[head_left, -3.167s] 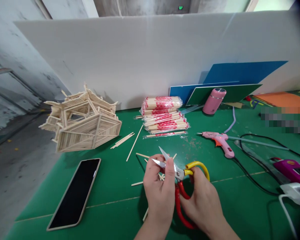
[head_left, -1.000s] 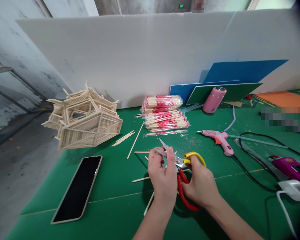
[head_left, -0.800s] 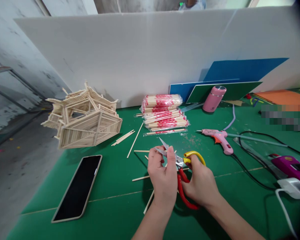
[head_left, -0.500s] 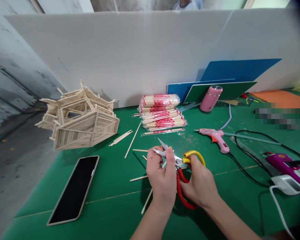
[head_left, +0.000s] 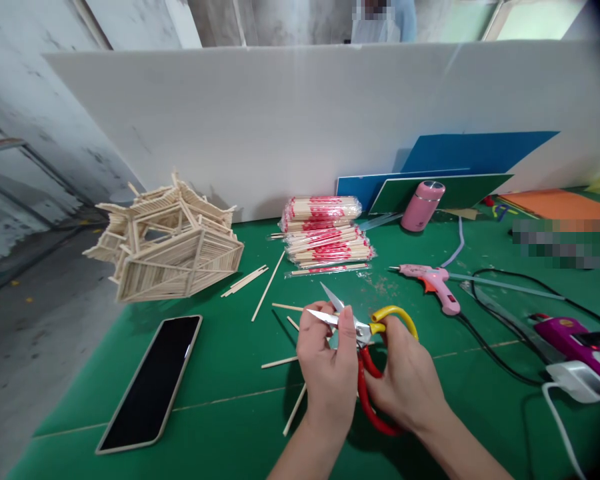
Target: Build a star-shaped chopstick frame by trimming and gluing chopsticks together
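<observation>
My right hand (head_left: 413, 373) is wrapped round the handles of a pair of scissors (head_left: 364, 333), one grip yellow and one red. Their blades stand apart, tips pointing left and away from me. Close against the blades is my left hand (head_left: 327, 363), fingers curled and thumb raised beside the metal; whatever it pinches is hidden by the fingers. Under and around both hands lie several loose thin wooden sticks (head_left: 294, 410). A small group of sticks (head_left: 245, 281) rests further left, with one longer stick (head_left: 269, 285) beside it.
A house-like model of sticks (head_left: 180, 247) stands at left, behind a phone (head_left: 150, 383). Wrapped chopstick packs (head_left: 325, 233) are stacked at the back. To the right are a pink glue gun (head_left: 433, 280), a pink flask (head_left: 423, 207), cables and a purple device (head_left: 575, 340). A person (head_left: 383, 27) is beyond the white board (head_left: 230, 113).
The view has tilted up slightly, so things sit lower in the picture. Both hands keep nearly the same pose round the scissors, whose blades remain apart.
</observation>
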Tool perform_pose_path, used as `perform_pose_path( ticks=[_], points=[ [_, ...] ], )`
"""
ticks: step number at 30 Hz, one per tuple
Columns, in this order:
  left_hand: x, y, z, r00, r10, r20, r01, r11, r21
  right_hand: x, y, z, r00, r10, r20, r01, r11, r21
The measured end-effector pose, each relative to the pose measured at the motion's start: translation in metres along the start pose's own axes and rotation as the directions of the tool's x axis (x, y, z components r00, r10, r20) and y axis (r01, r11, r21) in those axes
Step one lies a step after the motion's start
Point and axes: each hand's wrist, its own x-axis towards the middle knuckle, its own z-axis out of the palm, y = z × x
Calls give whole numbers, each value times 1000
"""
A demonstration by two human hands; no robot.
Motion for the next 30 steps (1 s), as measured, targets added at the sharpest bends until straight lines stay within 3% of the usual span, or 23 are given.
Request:
perform_pose_path(
  ticks=[7,23,30],
  points=[
    [1,5,-1,999,35,-22,-34,999,38,1,-1,-3,996,37,79,-38,999,12],
    [2,3,4,999,43,-17,-42,998,42,4,2,-2,996,40,85,-44,998,49],
    [2,5,7,995,101,-15,-100,991,88,3,4,-1,996,63,60,-68,993,92]
  ],
)
